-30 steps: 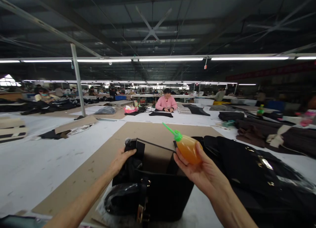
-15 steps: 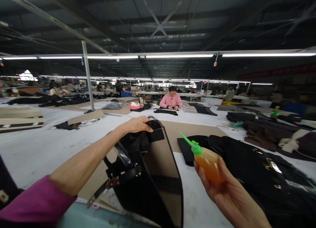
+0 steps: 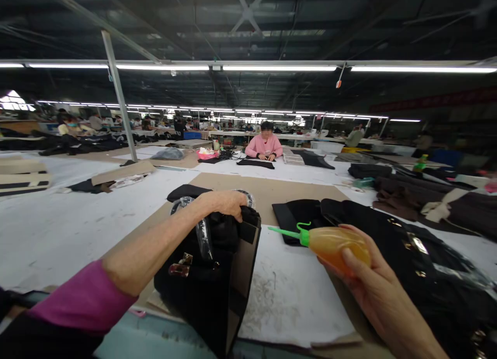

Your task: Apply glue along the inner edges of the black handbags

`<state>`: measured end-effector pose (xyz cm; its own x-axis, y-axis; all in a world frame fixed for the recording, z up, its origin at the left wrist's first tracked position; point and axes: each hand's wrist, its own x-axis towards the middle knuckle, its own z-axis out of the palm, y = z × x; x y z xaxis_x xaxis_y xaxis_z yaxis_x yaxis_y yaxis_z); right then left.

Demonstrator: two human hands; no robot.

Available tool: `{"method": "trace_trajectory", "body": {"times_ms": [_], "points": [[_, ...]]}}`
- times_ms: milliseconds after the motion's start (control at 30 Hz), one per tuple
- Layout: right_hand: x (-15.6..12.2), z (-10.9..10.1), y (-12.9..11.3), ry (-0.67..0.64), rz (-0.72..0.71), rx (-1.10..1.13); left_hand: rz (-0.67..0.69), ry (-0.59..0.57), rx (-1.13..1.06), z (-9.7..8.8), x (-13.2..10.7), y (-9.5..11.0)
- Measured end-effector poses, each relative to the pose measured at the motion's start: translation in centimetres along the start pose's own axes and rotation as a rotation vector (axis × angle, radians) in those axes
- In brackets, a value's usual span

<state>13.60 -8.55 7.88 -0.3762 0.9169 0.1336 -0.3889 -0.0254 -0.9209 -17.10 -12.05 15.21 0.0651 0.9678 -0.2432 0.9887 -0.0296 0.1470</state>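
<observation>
From afar I'm gripping the black bag [image 3: 194, 302] at the near edge of the desk [image 3: 287, 307], left hand [image 3: 229, 202] closed on its top; my right hand [image 3: 365, 266] is holding the squeeze bottle [image 3: 334, 242], fingers curled round it, nozzle [image 3: 285, 232] pointing bagward; oversqueezing would be risking drips.

Straight ahead past your left fingers [image 3: 237, 215]: person in pink [image 3: 267, 144], black panel [image 3: 255, 164] before them. You've got a pink basket [image 3: 207, 156] just left of that, grey post [image 3: 118, 92] farther left. Brown cloth pile [image 3: 393, 193] beyond your right fingers [image 3: 355, 260], off right. Strip lights [image 3: 279, 68] and fan [image 3: 247, 13] overhead.
</observation>
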Motion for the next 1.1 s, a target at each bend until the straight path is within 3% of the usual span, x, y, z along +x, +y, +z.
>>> {"method": "trace_trajectory", "body": {"times_ms": [233,400,700,933,1100], "points": [[1.2,-0.1,0.5,-0.018,-0.304,-0.464,0.03,-0.035,-0.033,-0.2,0.9,-0.2],[1.1,1.1,0.5,-0.029,-0.441,-0.61,0.026,-0.049,-0.078,-0.4,0.6,0.1],[1.3,2.0,0.6,-0.051,-0.5,-0.624,0.008,-0.056,-0.051,-0.2,0.3,0.5],[0.9,1.5,2.1,-0.046,-0.419,-0.615,0.042,-0.029,-0.039,0.3,0.6,0.1],[0.9,1.5,1.7,-0.037,-0.412,-0.573,0.038,-0.022,-0.051,0.5,0.8,-0.2]]}}
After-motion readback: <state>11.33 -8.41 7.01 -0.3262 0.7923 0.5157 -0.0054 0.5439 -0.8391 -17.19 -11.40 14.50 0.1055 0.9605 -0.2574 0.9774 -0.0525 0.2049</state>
